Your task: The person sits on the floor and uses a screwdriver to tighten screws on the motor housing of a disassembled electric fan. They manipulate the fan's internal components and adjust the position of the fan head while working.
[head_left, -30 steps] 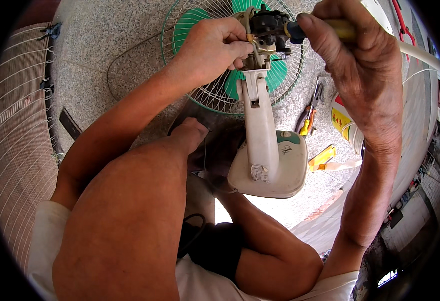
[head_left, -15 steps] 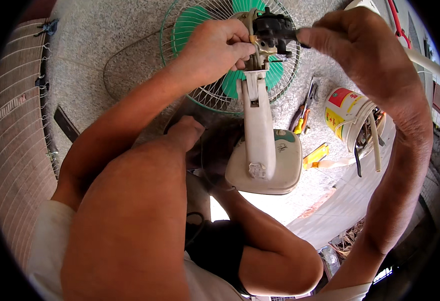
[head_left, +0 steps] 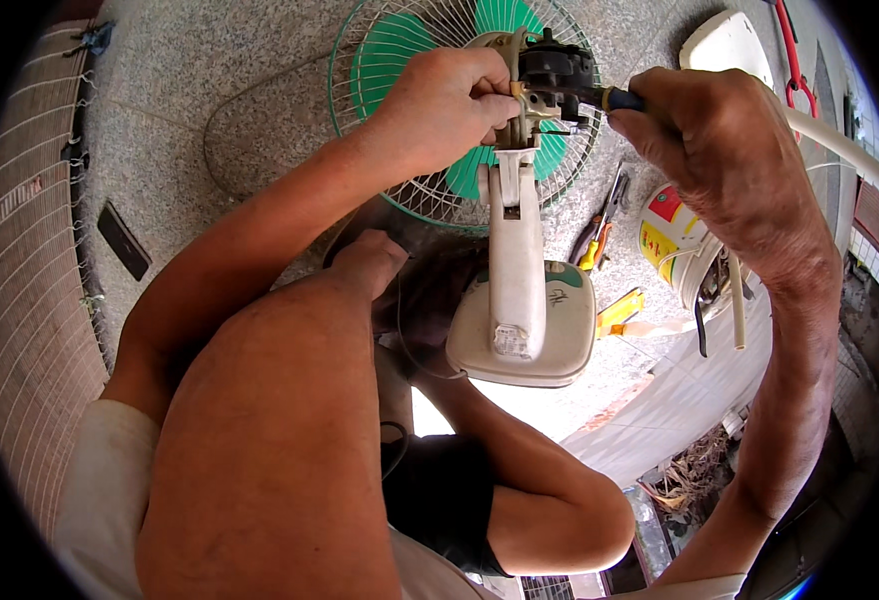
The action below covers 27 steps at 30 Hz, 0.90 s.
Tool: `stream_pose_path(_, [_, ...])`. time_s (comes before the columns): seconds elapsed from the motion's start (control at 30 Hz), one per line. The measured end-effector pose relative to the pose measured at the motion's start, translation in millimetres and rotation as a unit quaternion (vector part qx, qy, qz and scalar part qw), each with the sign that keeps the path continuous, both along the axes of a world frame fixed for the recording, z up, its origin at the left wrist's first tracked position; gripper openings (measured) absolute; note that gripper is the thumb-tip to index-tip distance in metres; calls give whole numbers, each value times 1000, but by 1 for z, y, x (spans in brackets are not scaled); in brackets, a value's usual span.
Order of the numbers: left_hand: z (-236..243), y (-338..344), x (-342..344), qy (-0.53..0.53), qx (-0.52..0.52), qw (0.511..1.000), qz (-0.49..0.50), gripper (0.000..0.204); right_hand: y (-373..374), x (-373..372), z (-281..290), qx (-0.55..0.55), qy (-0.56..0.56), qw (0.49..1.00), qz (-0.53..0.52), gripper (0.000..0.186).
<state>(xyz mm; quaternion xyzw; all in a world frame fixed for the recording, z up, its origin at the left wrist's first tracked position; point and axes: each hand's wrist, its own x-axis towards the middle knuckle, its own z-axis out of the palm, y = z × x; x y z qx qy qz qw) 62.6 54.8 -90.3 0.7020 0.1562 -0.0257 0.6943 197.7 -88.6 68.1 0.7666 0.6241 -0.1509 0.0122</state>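
Observation:
An electric fan with its rear housing off lies tipped over, its wire cage point(head_left: 421, 200) and green blades point(head_left: 387, 55) at the far side. Its white neck point(head_left: 516, 255) and base point(head_left: 469, 345) point toward me. My left hand point(head_left: 449, 95) is closed, thumb and fingers pinching the side of the exposed fan motor point(head_left: 517, 125) by a grey cable. My right hand point(head_left: 724, 140) grips the dark blue handle of a hand tool point(head_left: 621, 99). The tool's dark front end meets the black gearbox point(head_left: 559, 70) on the motor; its tip is hidden.
Right of the fan, pliers and screwdrivers point(head_left: 599, 225) lie on the speckled floor, near a yellow-handled tool point(head_left: 619, 312). A tool-filled bucket point(head_left: 674, 245) stands under my right forearm. A white cover point(head_left: 729, 45) lies at far right, a phone point(head_left: 124, 240) at left.
My right hand has moved down and slightly right, and more of the tool's blue handle shows. My left hand keeps its pinch on the motor. The whole view has shifted slightly.

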Motion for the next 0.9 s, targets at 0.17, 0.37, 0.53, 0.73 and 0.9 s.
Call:
stream_pose_path(0.17, [0,2,1,7,-5,1000,-6,11,1,-1,-1,14,-26,998,50,14])
stream_pose_path(0.37, [1,3,0,14,-12,1000,-13,10,5,-5,4,33,-37,998,30,19])
stream_pose_path(0.53, [4,0,1,13,-39,999,-15,7,-1,-14,0,31,173,957,-232,31])
stream_pose_path(0.73, [3,0,-1,2,-30,999,-11,7,-6,-12,6,-33,252,911,-325,39])
stream_pose_path(0.9, [4,1,-1,10,-31,999,-16,7,-11,-24,0,58,235,898,-367,41])
